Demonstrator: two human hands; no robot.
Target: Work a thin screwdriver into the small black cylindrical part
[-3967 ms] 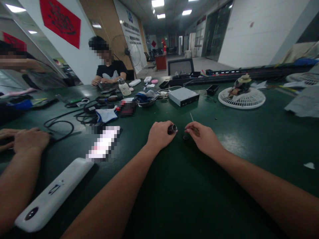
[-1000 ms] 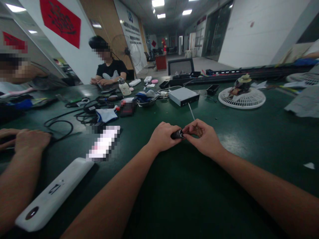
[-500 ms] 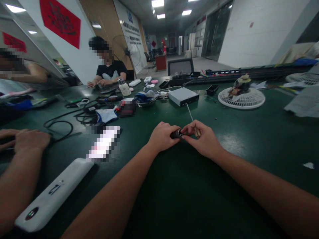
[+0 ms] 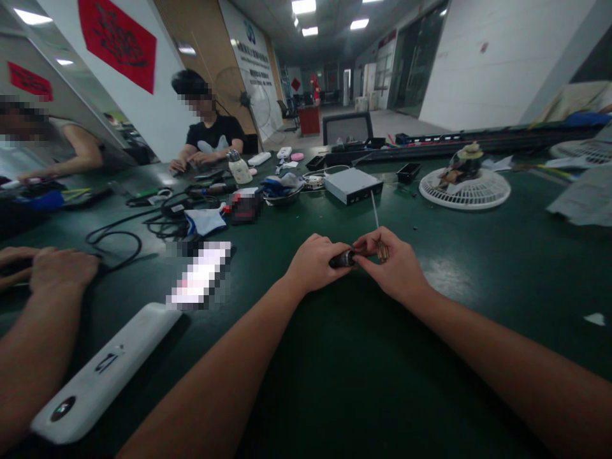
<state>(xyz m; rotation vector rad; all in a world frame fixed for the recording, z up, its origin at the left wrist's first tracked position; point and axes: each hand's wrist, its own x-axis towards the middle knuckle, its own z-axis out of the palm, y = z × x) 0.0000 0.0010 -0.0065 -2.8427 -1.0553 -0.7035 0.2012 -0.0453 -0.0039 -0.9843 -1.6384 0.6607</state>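
Note:
Over the green tabletop my left hand (image 4: pixel 316 262) is wrapped round a small dark cylindrical part (image 4: pixel 342 259), its shiny end facing right. My right hand (image 4: pixel 394 264) is closed, with a screwdriver (image 4: pixel 375 210) tucked in it: the thin pale shaft points away from me, and part of the amber handle (image 4: pixel 383 251) shows between the fingers. Thumb and forefinger of that hand meet at the cylinder's right end. Whether they pinch something small there I cannot make out.
Beyond my hands lie a silver box-shaped drive (image 4: pixel 352 185) and a white round grille (image 4: pixel 465 189) with things on it. To the left are a lit phone (image 4: pixel 203 274), a long white device (image 4: pixel 108 373), cables (image 4: pixel 115 236) and a neighbour's hand (image 4: pixel 64 268). Another person (image 4: pixel 213 137) sits opposite.
My right fingertips have shifted slightly right from the cylinder's end, and more of that end shows. The screwdriver's shaft has swung a little to the right and stands steeper.

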